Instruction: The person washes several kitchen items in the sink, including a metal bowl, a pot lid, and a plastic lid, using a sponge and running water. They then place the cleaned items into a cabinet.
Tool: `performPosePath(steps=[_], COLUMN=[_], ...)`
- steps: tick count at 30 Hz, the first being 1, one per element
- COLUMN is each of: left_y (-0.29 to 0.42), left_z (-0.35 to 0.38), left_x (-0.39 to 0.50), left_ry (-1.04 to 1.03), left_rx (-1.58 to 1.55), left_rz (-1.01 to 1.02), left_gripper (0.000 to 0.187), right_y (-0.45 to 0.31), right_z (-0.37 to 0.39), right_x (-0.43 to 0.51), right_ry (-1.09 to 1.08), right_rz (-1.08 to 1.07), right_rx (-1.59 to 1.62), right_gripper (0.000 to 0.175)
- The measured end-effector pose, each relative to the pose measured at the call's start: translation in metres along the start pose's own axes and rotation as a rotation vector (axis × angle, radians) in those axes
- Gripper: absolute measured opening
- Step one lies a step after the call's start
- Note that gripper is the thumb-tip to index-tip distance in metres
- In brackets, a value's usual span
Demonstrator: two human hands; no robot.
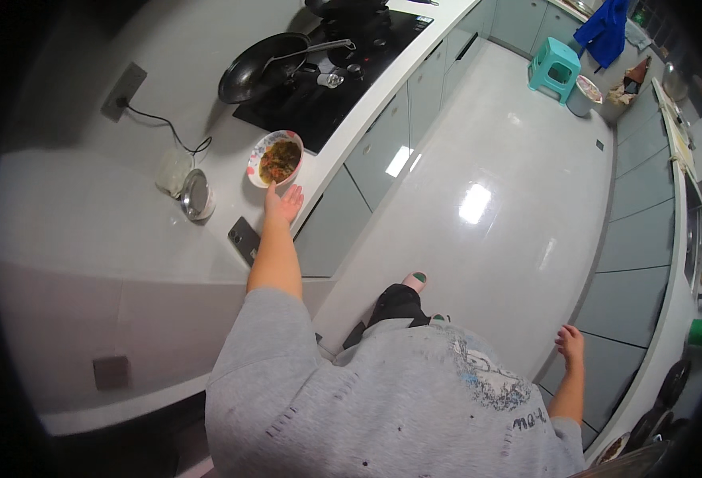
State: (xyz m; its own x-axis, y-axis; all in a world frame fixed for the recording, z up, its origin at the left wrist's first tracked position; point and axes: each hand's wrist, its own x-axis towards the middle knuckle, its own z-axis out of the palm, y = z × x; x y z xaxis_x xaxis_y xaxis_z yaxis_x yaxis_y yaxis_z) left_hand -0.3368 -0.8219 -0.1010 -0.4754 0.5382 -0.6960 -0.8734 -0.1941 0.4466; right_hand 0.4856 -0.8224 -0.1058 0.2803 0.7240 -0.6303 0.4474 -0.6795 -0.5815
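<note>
My left hand (284, 203) reaches over the white counter at the near rim of a patterned bowl (254, 156) of cooked food. Its thumb touches or nearly touches the rim; the other fingers are spread, palm up. The bowl stands on the counter beside the black glass cooktop (327, 128). Under my left forearm lies a dark smartphone (244, 239). Left of the bowl are a small container with a metallic top (196, 195) and a clear plastic bag (173, 170). At the right, my right hand (569, 343) hangs in the air beside the lower cabinets, empty, with its fingers loosely bent.
A black wok (261, 69) with a metal utensil in it rests on the cooktop, its side towards the wall. A cable hangs from a wall socket (124, 92). Across the glossy floor stand a turquoise stool (555, 69) and a filled bin (582, 98). Grey-green cabinets (634, 239) line the right side.
</note>
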Motion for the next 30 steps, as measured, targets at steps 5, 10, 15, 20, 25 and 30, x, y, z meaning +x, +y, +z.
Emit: performPosePath(steps=[5,10,15,20,25,30], left_y=[0.004,0.016,0.021,0.009,-0.028,-0.113], left_z=[-0.014,-0.023,-0.02,-0.017,0.003,0.051], left_x=[0.035,0.046,0.054,0.041,0.019,-0.002], left_ry=[-0.022,-0.031,0.08,0.006,-0.18,-0.329], left_rx=[-0.024,-0.003,0.06,0.142,0.343,0.581], left_rz=[0.088,0.137,0.171,0.185,0.119,-0.064], left_gripper=[0.05,0.04,0.037,0.047,0.044,0.041], right_y=[-0.027,-0.002,0.022,0.051,0.075,0.112], right_z=[0.058,0.076,0.076,0.077,0.063,0.017], right_x=[-0.01,-0.028,-0.044,-0.031,-0.023,-0.037], right_ry=[-0.238,-0.293,-0.285,-0.219,-0.209,-0.101], right_rz=[0.118,0.341,0.429,0.46,0.395,0.319], right_rx=[-0.167,-0.175,-0.262,-0.022,0.013,0.006], right_gripper=[0.033,0.033,0.03,0.025,0.021,0.031])
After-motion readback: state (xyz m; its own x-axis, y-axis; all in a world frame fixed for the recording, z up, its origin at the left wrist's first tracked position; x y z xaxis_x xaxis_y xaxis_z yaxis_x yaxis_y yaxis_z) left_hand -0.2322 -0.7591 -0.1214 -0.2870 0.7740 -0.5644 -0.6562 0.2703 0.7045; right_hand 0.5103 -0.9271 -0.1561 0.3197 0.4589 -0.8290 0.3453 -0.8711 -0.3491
